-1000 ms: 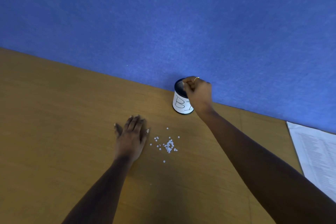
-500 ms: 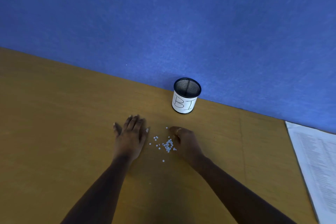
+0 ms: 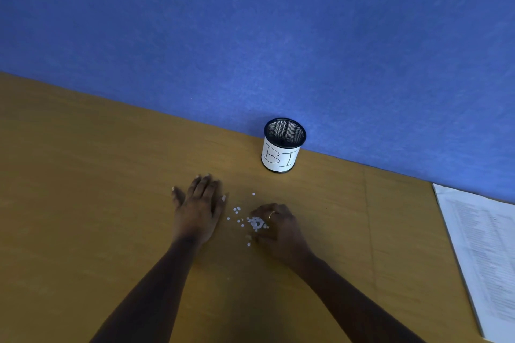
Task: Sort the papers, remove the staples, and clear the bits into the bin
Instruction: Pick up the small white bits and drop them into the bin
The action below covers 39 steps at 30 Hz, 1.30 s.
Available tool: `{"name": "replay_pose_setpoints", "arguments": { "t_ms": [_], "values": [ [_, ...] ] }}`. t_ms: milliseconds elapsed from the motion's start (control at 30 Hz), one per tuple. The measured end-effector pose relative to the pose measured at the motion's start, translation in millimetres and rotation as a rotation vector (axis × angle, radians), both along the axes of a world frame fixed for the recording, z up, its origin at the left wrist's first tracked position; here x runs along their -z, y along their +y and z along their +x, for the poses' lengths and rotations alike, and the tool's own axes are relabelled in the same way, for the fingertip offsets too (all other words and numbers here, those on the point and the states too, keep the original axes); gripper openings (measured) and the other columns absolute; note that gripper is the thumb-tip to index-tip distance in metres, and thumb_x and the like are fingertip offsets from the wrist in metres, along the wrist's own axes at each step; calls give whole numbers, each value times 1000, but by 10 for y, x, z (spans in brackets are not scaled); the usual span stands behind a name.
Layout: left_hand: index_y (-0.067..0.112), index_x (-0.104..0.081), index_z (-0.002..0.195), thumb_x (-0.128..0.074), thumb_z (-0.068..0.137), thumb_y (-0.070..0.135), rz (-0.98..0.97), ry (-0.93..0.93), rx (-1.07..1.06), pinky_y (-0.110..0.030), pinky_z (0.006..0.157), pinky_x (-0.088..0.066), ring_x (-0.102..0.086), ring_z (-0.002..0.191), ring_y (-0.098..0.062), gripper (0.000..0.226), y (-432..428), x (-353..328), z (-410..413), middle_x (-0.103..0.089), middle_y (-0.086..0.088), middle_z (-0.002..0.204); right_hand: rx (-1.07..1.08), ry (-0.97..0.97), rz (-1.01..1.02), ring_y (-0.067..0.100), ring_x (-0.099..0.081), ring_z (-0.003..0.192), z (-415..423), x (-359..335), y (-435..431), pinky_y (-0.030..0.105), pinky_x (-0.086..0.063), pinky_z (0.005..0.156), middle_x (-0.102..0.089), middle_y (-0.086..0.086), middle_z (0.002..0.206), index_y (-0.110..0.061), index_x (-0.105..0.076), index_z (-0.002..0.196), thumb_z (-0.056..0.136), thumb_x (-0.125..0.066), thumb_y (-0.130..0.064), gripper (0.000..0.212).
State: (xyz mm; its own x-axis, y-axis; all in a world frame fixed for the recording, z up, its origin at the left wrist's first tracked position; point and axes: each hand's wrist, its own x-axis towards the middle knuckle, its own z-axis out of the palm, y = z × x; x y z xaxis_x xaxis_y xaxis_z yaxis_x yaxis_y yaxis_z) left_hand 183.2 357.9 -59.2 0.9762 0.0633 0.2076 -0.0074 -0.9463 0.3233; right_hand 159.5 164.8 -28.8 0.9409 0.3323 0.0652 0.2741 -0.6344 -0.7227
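Clearing step in progress, judging by layout. Resting flat, palm down, at about 9 o'clock of the scatter: left hand, grip spread, fingers loosely fanned, holding nothing. Curling over the densest clump from 3 o'clock: right hand, fingertips drawn in toward the thumb, grip closing around the bits; not possible to tell how many are actually pinched. Lying on the worktop between the two hands: paper bits, small white round discs, punch-hole chaff by the look, one tight heap plus loose strays at 12 o'clock and 6 o'clock of it. Standing upright at 12 o'clock of the heap, against the blue felt-like backboard: bin, a black wire-mesh cylinder wrapped in a white paper label with handwritten letters, mouth open. Lying at the 3 o'clock edge of view, well apart: printed papers, flat, text blurred. Handling estimate: discs nearly weightless, thin, flat against smooth wood-grain laminate, hard to lift singly and liable to scatter on any draught or quick sweep; probably better raking into a pile against the left palm and pinching the heap from its sides than picking from above. No staples visible.
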Motion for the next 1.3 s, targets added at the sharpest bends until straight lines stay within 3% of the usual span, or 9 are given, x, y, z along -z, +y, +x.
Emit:
{"name": "replay_pose_setpoints", "arguments": {
  "t_ms": [67, 133, 367, 467, 567, 767, 933, 1167, 1300],
  "values": [
    [15, -53, 128, -17, 83, 54, 2, 3, 1, -63, 105, -18, -36, 136, -21, 70, 1, -5, -3, -49, -4, 139, -80, -33, -28, -7, -34, 102, -21, 37, -23, -3, -25, 89, -60, -1, 111, -13, -68, 107, 64, -71, -47, 55],
    [16, -51, 130, -15, 82, 55, 0, 15, 2, -62, 107, -16, -33, 138, -20, 73, 2, -5, -2, -46, -3, 142, -103, -30, -47, -8, -32, 102, -33, 59, -27, 4, -29, 91, -59, -2, 113, -16, -66, 111, 62, -67, -55, 63],
    [18, -49, 132, -13, 81, 56, -10, 24, -1, -61, 108, -14, -30, 139, -18, 73, 0, 1, 2, -44, -2, 143, 89, -11, -56, 17, -46, 115, 126, 45, 50, 11, -27, 94, -52, 8, 122, -9, -60, 120, 76, -72, -17, 46],
    [19, -48, 133, -10, 80, 57, 0, 35, -8, -60, 108, -13, -28, 140, -17, 75, -2, -5, 0, -42, -1, 145, 177, 5, 19, 10, -55, 95, 170, 19, 39, 6, -36, 82, -56, 7, 112, -4, -63, 113, 80, -67, -7, 34],
    [18, -46, 134, -9, 80, 57, -3, 40, -6, -59, 109, -12, -27, 140, -17, 77, -3, -9, -8, -41, -1, 145, 258, 48, 57, -4, -50, 70, 191, -28, -44, -3, -37, 63, -57, 3, 95, 0, -64, 105, 80, -66, -4, 25],
    [18, -49, 132, -12, 82, 55, 29, 42, -7, -59, 108, -16, -31, 138, -18, 72, -1, -3, 1, -44, -1, 143, 270, 283, 54, -5, -52, 49, 62, -11, -130, 2, -40, 52, -55, 1, 81, -3, -61, 99, 63, -80, -2, 42],
    [19, -48, 132, -11, 82, 56, 31, 46, -10, -59, 108, -16, -30, 139, -17, 73, 4, 2, 0, -44, -1, 143, 272, 291, 52, -1, -47, 56, 116, -27, 29, 3, -40, 54, -53, -2, 82, -4, -59, 100, 62, -81, -2, 44],
    [21, -46, 135, -9, 80, 58, 21, 55, -10, -59, 109, -13, -27, 140, -16, 76, 5, 4, 1, -41, 1, 146, 297, 198, 75, 23, -63, 75, 300, -25, 253, -2, -38, 54, -60, 9, 87, 0, -60, 102, 68, -73, 3, 37],
    [21, -47, 134, -10, 80, 58, 19, 52, -14, -59, 109, -13, -28, 139, -16, 75, 4, 8, 3, -42, 0, 145, 281, 71, 76, 15, -55, 78, 280, 13, 266, 5, -40, 65, -62, 17, 104, 2, -61, 104, 73, -63, 8, 32]
  ]
}}
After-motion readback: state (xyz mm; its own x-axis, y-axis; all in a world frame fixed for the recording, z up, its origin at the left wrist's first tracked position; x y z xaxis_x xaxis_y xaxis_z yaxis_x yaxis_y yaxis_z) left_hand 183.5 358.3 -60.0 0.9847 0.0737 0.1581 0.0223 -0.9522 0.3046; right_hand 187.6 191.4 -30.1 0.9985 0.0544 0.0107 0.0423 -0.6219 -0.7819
